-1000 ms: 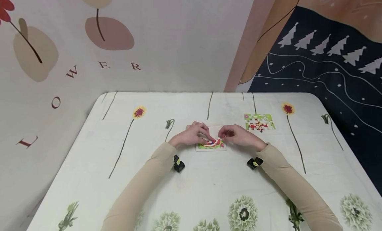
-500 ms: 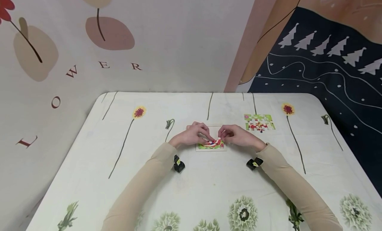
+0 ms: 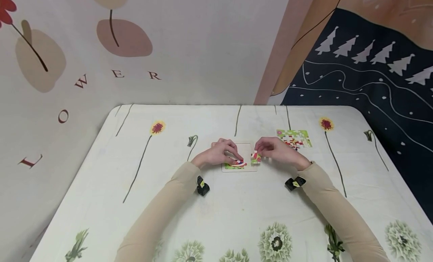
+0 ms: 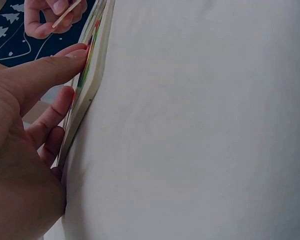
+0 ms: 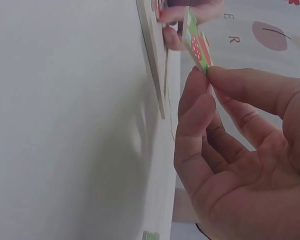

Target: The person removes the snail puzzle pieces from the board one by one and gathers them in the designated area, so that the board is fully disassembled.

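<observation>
My right hand pinches a jigsaw puzzle piece between thumb and fingers, tilted up at the right edge of a pale puzzle board. In the right wrist view the piece shows green with a red spotted shape, held clear of the board. My left hand rests on the board's left side. Its thumb and fingertips press on the red, blue and green pieces lying in the lower left. In the left wrist view, that hand lies along the board's edge.
A group of green and red puzzle pieces lies on the table behind my right hand, partly covered by it. A flower-print cloth covers the table. Behind it hangs a printed wall cloth.
My right hand has lifted the piece from the board's lower right and moved it a little to the right. The left hand has stayed in place.
</observation>
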The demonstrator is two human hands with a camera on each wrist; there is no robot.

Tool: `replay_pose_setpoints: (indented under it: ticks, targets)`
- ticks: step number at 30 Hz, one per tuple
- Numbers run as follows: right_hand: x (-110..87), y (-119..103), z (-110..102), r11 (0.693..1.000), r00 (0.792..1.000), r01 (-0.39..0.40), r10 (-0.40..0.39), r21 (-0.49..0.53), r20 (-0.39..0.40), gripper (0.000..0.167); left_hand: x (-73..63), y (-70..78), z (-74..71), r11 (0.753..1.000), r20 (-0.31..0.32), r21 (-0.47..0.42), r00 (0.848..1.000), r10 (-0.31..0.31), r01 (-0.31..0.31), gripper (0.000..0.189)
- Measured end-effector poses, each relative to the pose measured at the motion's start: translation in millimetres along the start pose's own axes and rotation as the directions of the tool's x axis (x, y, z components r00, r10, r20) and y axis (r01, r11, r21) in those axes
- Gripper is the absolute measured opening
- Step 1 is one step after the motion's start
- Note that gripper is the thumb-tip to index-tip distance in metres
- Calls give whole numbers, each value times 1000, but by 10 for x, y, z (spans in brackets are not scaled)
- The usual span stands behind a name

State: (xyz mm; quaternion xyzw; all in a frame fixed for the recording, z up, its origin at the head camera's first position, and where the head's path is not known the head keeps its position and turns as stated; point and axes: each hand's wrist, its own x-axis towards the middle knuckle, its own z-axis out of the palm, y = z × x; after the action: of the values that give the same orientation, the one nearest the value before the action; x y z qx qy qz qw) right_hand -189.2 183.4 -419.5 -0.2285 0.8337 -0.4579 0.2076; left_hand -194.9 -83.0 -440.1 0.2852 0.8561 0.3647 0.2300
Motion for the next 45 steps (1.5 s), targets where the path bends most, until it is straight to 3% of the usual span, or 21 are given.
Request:
replay_pose_setpoints:
  ticks: [26, 32, 45]
  targets:
    - [-270, 94, -305, 997, 992, -54, 47, -54, -119, 16, -7, 4, 8, 1000, 0, 8, 1000, -10, 10, 22]
    - [-385, 143, -389, 998, 989, -44, 36, -55, -141, 14, -10, 18, 12, 1000, -1, 9, 1000, -8, 8, 22]
    - [-647, 234, -623, 992, 977, -114, 102, -57, -187, 21, -7, 5, 9, 1000, 3, 29, 1000, -9, 8, 22]
